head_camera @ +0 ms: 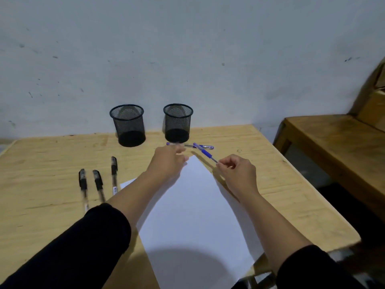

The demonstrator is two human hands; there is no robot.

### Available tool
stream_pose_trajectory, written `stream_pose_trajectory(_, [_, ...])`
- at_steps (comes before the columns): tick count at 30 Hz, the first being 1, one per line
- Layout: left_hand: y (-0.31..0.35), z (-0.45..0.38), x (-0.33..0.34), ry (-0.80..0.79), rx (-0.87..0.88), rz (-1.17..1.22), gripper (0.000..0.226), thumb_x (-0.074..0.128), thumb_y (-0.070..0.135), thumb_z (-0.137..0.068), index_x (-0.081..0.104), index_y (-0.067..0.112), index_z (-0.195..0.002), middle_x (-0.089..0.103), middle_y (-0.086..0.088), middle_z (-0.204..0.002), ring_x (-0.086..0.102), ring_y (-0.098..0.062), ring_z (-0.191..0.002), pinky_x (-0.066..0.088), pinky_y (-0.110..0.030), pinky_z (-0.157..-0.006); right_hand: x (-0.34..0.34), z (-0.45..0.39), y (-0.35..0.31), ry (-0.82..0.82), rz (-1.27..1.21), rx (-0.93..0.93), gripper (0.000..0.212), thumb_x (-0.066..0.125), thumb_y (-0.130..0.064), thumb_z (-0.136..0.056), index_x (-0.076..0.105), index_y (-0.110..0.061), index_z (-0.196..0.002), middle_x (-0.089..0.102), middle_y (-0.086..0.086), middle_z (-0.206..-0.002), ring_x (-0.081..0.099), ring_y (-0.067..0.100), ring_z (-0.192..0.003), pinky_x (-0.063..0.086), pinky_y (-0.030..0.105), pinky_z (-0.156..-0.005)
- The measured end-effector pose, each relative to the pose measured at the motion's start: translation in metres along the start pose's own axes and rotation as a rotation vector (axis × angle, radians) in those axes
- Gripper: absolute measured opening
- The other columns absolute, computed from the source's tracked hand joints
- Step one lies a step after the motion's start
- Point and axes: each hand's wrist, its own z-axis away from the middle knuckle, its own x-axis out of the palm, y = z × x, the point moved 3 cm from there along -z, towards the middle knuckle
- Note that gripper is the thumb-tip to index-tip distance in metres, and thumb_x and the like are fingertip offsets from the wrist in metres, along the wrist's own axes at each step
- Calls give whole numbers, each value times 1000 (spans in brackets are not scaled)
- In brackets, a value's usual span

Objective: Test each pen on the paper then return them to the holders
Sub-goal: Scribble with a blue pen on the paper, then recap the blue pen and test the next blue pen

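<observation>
From the head camera, your right hand (236, 170) pinches the tip end of a blue pen (205, 153), which slants up and away to the far left, its far end over the other blue pens (188, 145) lying on the table (270, 184) just in front of the right holder (177, 123). Your left hand (168, 161) reaches to the far corner of the paper (193, 215); its fingers are blurred, and I cannot tell whether they are spread or closing on something (they sit close to the lying blue pens and to the sheet's corner). The left holder (128, 125) and the right one stand side by side at the far edge by the wall, and no pen shows above either rim. Three black pens (98, 182) lie well apart from the blue ones, on the left side of the table, still capped by the look of it.

You seem to be at the start of testing the blue pen: the paper shows no mark that I can see. The next move calls for turning the pen so its tip points down, taking off its cap if it has one, steadying the sheet with your left hand, and drawing a short stroke.

No brand or writing can be read; a pale label on one black pen's barrel is too small to make out.
</observation>
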Motion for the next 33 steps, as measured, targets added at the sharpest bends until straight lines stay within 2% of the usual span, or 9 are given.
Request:
stream_pose_trajectory(5, [-14, 1, 26, -28, 96, -243, 36, 55, 32, -89, 56, 21, -123, 57, 2, -130, 44, -18, -124, 34, -31, -103, 3, -12, 14, 15, 144, 5, 10, 62, -15, -77, 71, -14, -73, 64, -5, -72, 57, 17, -85, 37, 20, -53])
stream_pose_trajectory(10, [-19, 8, 32, 63, 163, -252, 36, 48, 30, -93, 53, 21, -127, 54, 2, -134, 40, -17, -127, 31, -29, -106, 8, -20, 22, -18, 211, 5, 7, 63, -17, -77, 69, -16, -75, 66, 1, -78, 55, 17, -89, 39, 25, -57])
stream_pose_trajectory(14, [-18, 10, 34, 50, 169, -311, 41, 41, 30, -95, 45, 18, -134, 47, 1, -142, 36, -16, -133, 27, -30, -111, 10, -24, 26, -33, 233, 2, 6, 64, -18, -74, 69, -16, -75, 66, 2, -77, 58, 18, -85, 45, 26, -58])
stream_pose_trajectory(18, [-19, 11, 37, 22, 170, -351, 44, 37, 30, -96, 39, 17, -138, 39, 0, -147, 30, -16, -138, 23, -31, -115, 9, -26, 23, -55, 230, -11, 15, 67, -25, -72, 70, -15, -83, 64, -1, -78, 57, 14, -80, 39, 20, -53])
stream_pose_trajectory(21, [-18, 11, 37, 10, 161, -354, 45, 35, 31, -97, 36, 17, -140, 37, 0, -149, 26, -15, -140, 20, -30, -117, 9, -33, 16, -30, 200, -8, 17, 67, -27, -74, 70, -14, -85, 61, -5, -73, 54, 9, -70, 39, 18, -53])
stream_pose_trajectory(25, [-20, 10, 38, 10, 154, -358, 46, 34, 32, -97, 34, 19, -141, 34, 2, -150, 24, -13, -141, 19, -29, -117, 20, -54, 4, -54, 182, -34, 19, 62, -22, -80, 70, -16, -96, 59, -9, -72, 59, 14, -81, 43, 24, -61])
stream_pose_trajectory(29, [-20, 9, 38, 6, 141, -351, 47, 34, 33, -97, 33, 20, -142, 33, 3, -151, 23, -12, -141, 18, -29, -117, 36, -75, -2, -99, 214, -46, 30, 61, -16, -83, 66, -15, -112, 66, 1, -97, 61, 18, -85, 51, 31, -73])
stream_pose_trajectory(31, [-21, 9, 38, 12, 140, -356, 47, 34, 33, -97, 33, 20, -142, 33, 4, -151, 23, -11, -141, 18, -28, -116, 41, -84, -1, -126, 248, -46, 31, 62, -15, -84, 65, -15, -115, 65, 4, -107, 59, 16, -88, 47, 28, -74])
stream_pose_trajectory(33, [-20, 9, 38, 23, 141, -357, 47, 34, 34, -96, 33, 21, -142, 34, 4, -150, 24, -11, -140, 19, -28, -116, 44, -89, 0, -158, 266, -35, 26, 63, -16, -85, 67, -15, -111, 66, 4, -107, 57, 14, -85, 44, 26, -72])
